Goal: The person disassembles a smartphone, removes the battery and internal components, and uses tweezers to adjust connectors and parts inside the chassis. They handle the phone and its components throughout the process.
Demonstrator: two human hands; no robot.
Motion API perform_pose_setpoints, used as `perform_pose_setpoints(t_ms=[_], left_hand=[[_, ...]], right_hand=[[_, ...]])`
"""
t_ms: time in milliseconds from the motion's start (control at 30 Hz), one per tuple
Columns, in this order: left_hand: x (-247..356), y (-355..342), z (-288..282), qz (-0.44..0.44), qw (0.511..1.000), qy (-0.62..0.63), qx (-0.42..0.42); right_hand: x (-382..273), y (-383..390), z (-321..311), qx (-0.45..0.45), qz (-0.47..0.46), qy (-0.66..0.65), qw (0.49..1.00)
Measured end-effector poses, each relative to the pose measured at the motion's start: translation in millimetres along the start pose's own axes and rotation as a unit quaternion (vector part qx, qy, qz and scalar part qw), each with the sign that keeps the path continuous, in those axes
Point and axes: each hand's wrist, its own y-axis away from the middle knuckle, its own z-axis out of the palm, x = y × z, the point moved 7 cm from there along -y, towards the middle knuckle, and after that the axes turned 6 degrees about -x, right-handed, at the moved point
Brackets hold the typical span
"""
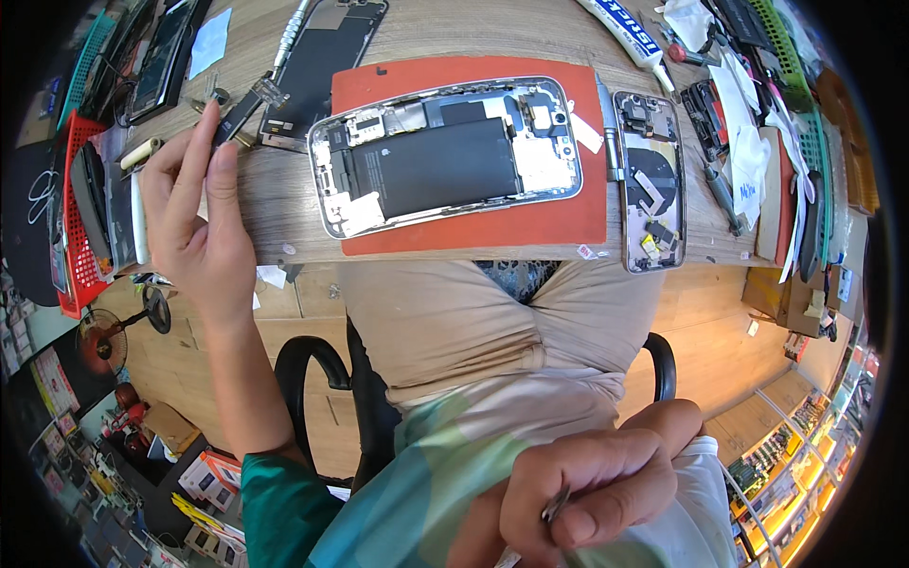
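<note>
An opened phone lies at a slight tilt on the orange-red mat, its black battery and inner parts bare. Over the table's left front edge, my left hand is raised with index finger and thumb apart. Beside those fingertips lies a narrow dark phone part; I see no clear grip on it. My right hand is closed in front of my shirt, low in the picture. Between its thumb and fingers a thin metal tool pokes out, mostly hidden by the hand.
A second phone housing with loose small parts lies right of the mat, beside a metal-shafted tool. Dark phone panels lie at the back left. A glue tube is at the back right. Red and green baskets flank the table.
</note>
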Motion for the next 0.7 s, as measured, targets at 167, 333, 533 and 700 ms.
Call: perform_pose_setpoints(t_ms=[167, 333, 533, 700], left_hand=[[0, 1, 1, -0.006, 1.000, -0.012, -0.020], [-1, 2, 0, -0.004, 1.000, -0.002, -0.019], [-2, 2, 2, -0.004, 1.000, 0.014, -0.005], [-3, 1, -2, -0.015, 1.000, 0.018, -0.001]], right_hand=[[1, 1, -8, -0.013, -0.036, 0.049, 0.998], [5, 6, -16, -0.018, -0.039, 0.051, 0.998], [5, 1, -14, -0.007, -0.029, 0.055, 0.998], [-3, 19, -12, 0.009, 0.067, -0.025, 0.997]])
